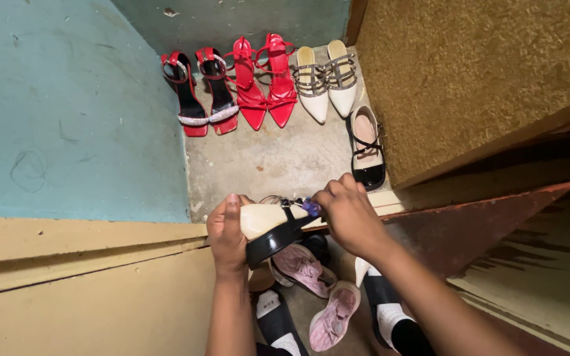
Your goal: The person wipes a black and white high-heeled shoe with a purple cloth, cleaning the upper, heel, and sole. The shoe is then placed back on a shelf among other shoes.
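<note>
I see no box or basket in the head view — the nearest thing to a container is a narrow floor nook [265, 165] walled by a teal surface [67, 105] on the left and a coarse tan panel [470, 72] on the right. Ahead of my hands, along its far end, stand a pair of red sandals with glittery toe straps [200, 92], a pair of red strappy pointed heels [265, 82], and a pair of cream pointed shoes with studded straps [328, 79]. Just beyond my right hand, a single black-and-beige strappy shoe [367, 148] lies on the floor by the tan panel.

The shoe in hand — a black-soled heeled sandal with a cream insole [273, 225] — sits between my two hands, tilted on its side. My left hand [227, 234] grips its heel end, thumb laid up along the insole, fingers wrapped behind. My right hand [348, 214] is curled over the front end, fingertips pinching at the black strap, where a small purple ornament [311, 207] shows.

Below my hands, nearer my body, two pale pink sneakers [318, 290] lie on the floor, one partly under the held sandal. My own feet show beside them in black-and-white slides [275, 320].
</note>
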